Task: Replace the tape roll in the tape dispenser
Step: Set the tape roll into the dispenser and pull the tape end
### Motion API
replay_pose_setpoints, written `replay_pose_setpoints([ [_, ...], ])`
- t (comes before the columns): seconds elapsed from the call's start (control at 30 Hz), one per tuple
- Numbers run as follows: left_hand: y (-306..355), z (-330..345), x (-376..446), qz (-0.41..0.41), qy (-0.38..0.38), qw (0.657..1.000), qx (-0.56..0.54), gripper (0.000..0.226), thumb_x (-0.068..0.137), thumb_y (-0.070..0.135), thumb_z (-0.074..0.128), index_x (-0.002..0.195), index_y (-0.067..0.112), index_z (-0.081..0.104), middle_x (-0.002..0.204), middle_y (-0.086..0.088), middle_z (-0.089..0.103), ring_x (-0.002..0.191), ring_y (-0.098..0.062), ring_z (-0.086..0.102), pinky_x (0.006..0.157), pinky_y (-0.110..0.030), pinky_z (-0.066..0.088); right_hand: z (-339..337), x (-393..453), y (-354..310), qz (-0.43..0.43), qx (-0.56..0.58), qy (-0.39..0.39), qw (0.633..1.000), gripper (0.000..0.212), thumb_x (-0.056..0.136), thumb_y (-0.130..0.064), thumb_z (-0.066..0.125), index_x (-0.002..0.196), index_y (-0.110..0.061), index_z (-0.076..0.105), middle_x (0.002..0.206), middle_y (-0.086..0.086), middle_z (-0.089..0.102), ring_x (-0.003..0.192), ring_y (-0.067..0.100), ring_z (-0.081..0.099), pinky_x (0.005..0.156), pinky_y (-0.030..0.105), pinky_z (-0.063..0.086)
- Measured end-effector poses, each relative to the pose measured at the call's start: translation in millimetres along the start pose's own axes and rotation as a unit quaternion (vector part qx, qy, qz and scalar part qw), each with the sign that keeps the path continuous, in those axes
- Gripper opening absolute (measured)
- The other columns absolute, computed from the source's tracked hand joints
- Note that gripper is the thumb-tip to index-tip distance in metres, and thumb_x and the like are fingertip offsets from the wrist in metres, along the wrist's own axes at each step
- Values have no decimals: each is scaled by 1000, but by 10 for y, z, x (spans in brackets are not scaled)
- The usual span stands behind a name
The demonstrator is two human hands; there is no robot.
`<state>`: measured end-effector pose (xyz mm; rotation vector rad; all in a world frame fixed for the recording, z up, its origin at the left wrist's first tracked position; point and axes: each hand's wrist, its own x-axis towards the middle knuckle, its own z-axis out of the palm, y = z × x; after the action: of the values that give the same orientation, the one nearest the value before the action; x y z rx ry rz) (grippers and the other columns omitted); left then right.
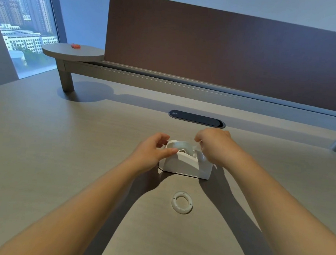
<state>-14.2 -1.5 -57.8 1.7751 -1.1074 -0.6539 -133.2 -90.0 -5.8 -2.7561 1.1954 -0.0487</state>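
A white tape dispenser (182, 164) stands on the desk in the middle of the view. A roll of clear tape (184, 145) sits in its top slot. My left hand (151, 152) rests against the dispenser's left end, thumb on its near side and fingers curled over the top. My right hand (215, 146) is at the right end, pinching a strip of clear tape (202, 156) that runs from the roll toward the cutter. A white empty tape core (182, 202) lies flat on the desk, nearer to me than the dispenser.
A dark oval cable port (197, 118) is set in the desk (61, 149) behind the dispenser. A brown divider panel (219, 49) runs along the back. At the back left a round raised shelf (72, 52) holds a small red object (75, 46).
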Motion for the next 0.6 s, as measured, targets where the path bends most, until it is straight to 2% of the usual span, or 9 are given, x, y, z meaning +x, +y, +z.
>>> replay_pose_setpoints([
  [0.1, 5, 10, 2, -4, 6, 1000, 10, 49, 81, 28, 55, 126, 15, 40, 133, -8, 49, 120, -23, 45, 99, -37, 41, 3, 22, -7, 0, -30, -1, 1000, 21, 88, -5, 42, 99, -7, 60, 104, 13, 64, 97, 30, 52, 92, 41, 34],
  [0.17, 9, 20, 7, -6, 11, 1000, 14, 49, 82, 29, 53, 127, 14, 40, 133, -8, 50, 120, -22, 46, 98, -36, 41, 6, 59, 39, 16, 46, -2, 999, 25, 87, -8, 39, 94, -3, 63, 95, 15, 64, 93, 32, 53, 89, 43, 37],
  [0.23, 14, 29, 10, -5, 17, 1000, 14, 48, 83, 30, 52, 127, 14, 41, 132, -8, 50, 120, -22, 46, 96, -34, 41, 20, 80, 86, 32, 140, -5, 990, 27, 85, -10, 40, 86, 2, 64, 76, 12, 59, 85, 33, 53, 85, 42, 42],
  [0.33, 16, 42, 15, 0, 24, 1000, 16, 49, 83, 32, 52, 126, 13, 41, 132, -8, 51, 118, -21, 46, 93, -31, 40, 71, 77, 102, 41, 233, -5, 972, 30, 85, -18, 45, 68, 0, 61, 56, 2, 45, 68, 24, 44, 73, 39, 40],
  [0.47, 12, 57, 17, 5, 26, 999, 19, 51, 80, 32, 56, 126, 12, 42, 130, -9, 52, 115, -20, 47, 90, -29, 40, 121, 87, 109, 31, 250, 1, 968, 40, 84, -34, 55, 53, -12, 44, 55, 4, 39, 64, 23, 42, 70, 41, 37],
  [0.53, 14, 62, 15, 9, 28, 999, 36, 55, 77, 31, 60, 125, 13, 42, 130, -8, 52, 114, -19, 47, 89, -29, 39, 82, 72, 152, 33, 277, 6, 960, 37, 83, -32, 57, 54, -11, 46, 59, 8, 45, 66, 24, 45, 73, 43, 42],
  [0.6, 26, 66, 12, 15, 33, 998, 55, 57, 75, 30, 63, 125, 14, 42, 130, -7, 51, 116, -20, 46, 92, -30, 39, 12, 38, 239, 40, 320, 15, 946, 35, 84, -30, 56, 56, -10, 49, 64, 9, 50, 69, 23, 47, 73, 40, 44],
])
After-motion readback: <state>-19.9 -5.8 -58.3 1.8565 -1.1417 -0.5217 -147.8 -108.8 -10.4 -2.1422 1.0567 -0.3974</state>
